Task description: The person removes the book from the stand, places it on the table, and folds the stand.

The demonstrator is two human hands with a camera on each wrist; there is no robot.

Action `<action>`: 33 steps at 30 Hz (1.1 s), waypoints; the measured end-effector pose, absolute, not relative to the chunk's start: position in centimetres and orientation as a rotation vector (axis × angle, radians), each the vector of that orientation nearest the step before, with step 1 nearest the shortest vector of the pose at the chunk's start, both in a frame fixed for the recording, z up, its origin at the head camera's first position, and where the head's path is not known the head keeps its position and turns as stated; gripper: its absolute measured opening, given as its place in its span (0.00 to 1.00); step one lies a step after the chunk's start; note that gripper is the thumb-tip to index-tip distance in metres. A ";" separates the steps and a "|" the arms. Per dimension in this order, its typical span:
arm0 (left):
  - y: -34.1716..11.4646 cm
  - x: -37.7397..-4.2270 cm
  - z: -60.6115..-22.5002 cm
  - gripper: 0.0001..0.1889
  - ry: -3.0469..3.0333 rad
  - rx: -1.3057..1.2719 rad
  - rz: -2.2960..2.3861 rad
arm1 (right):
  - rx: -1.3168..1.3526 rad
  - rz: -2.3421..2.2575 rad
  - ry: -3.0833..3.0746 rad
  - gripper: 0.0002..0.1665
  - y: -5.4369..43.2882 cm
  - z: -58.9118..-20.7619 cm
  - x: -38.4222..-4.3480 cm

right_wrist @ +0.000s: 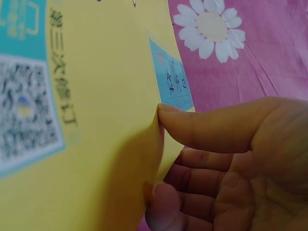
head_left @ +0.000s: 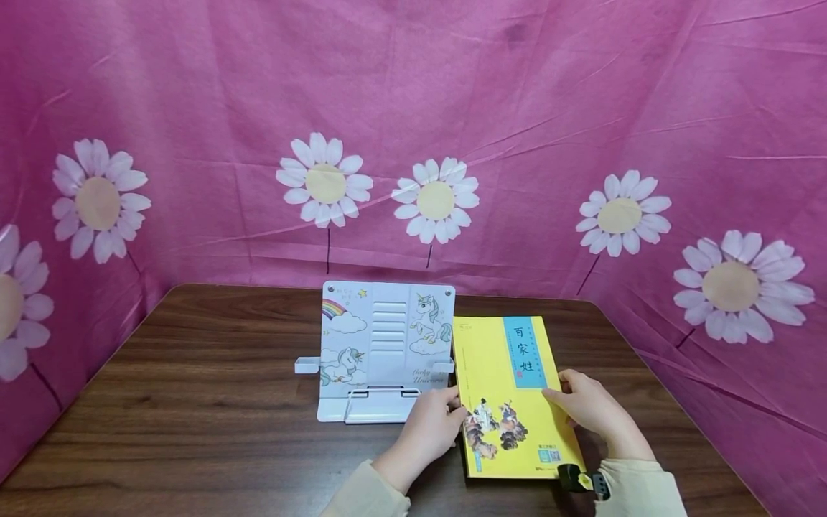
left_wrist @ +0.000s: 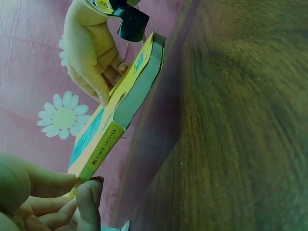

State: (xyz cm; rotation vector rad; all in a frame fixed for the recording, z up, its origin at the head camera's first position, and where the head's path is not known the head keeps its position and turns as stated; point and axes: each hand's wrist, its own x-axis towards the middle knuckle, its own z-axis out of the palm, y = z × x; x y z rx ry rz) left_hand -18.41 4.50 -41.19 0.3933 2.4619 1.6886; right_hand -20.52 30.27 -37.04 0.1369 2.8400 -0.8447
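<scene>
A yellow book (head_left: 497, 373) with a blue title label lies cover up to the right of a white unicorn-print book stand (head_left: 389, 337). My left hand (head_left: 429, 424) holds the book's spine edge, right beside the stand's lower corner. In the left wrist view the thumb (left_wrist: 53, 182) is at the spine (left_wrist: 103, 151), with the fingers close under it. My right hand (head_left: 597, 406) grips the opposite edge. Its thumb (right_wrist: 207, 125) presses on the cover in the right wrist view, while the other fingers curl behind the edge.
The stand has a side clip (head_left: 306, 365) on its left and a wire bracket (head_left: 381, 406) at its foot. Everything is on a dark wood table (head_left: 194, 388). A pink cloth (head_left: 517, 93) with white daisies hangs around its back and sides.
</scene>
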 end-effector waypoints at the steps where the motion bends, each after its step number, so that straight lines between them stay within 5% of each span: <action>1: 4.5 -18.4 -41.2 0.18 2.465 0.395 1.687 | 0.136 -0.842 2.840 0.23 30.3 -37.1 -20.5; 33: 4.5 -18.6 -41.4 0.05 2.589 0.422 1.471 | 0.166 -0.807 2.815 0.19 30.0 -37.6 -20.8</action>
